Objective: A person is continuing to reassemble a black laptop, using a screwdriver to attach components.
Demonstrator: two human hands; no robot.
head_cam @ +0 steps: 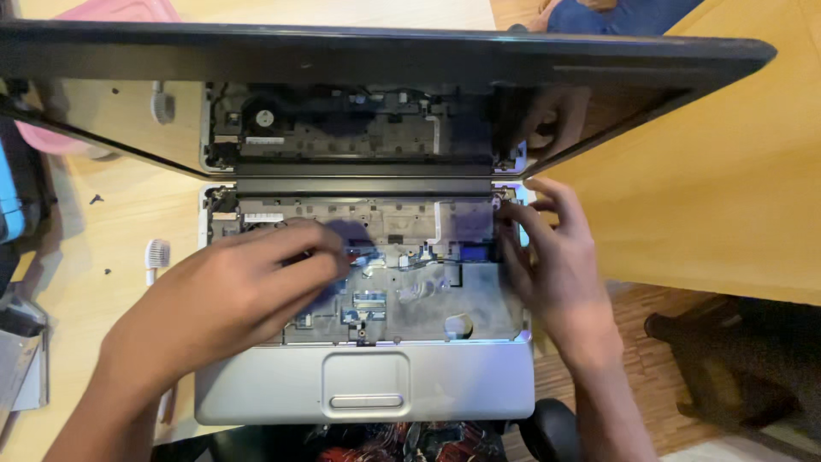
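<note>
Laptop (256,393) sits open on the table (727,171), keyboard removed, board exposed. Left hand (231,295) reaches into the bay, fingers pinched near a small connector (359,254); whether they grip it I cannot tell. Right hand (556,257) rests open against the right hinge edge, steadying. Advice: pull straight, lightly, chassis braced. Left fingertips are hidden; the screen (385,51) is cut off above
</note>
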